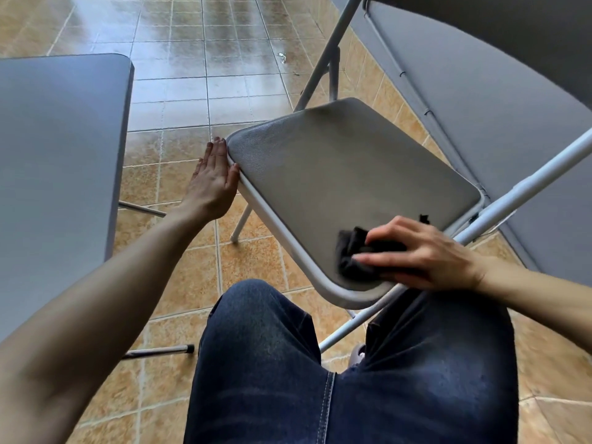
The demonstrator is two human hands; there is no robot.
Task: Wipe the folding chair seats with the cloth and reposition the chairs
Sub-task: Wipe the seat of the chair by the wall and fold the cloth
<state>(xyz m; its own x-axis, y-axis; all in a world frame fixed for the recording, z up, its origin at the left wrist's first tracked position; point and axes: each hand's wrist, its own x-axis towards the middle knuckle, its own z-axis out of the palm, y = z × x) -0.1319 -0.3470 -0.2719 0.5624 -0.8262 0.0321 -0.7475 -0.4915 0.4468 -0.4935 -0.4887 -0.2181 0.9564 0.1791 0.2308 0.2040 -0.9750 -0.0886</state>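
A grey folding chair stands open in front of me, its padded seat point(346, 174) ringed by a pale metal frame. My right hand point(426, 254) presses a dark crumpled cloth point(355, 254) onto the near corner of the seat. My left hand point(214, 177) lies flat against the seat's left front edge, fingers straight and together, thumb touching the frame. The chair's backrest point(499, 100) rises at the right.
A grey table top point(57, 161) fills the left side, with thin metal legs point(160, 349) under it. My legs in dark jeans point(320, 363) are below the seat. Tan floor tiles point(198, 75) stretch ahead, shiny with reflections.
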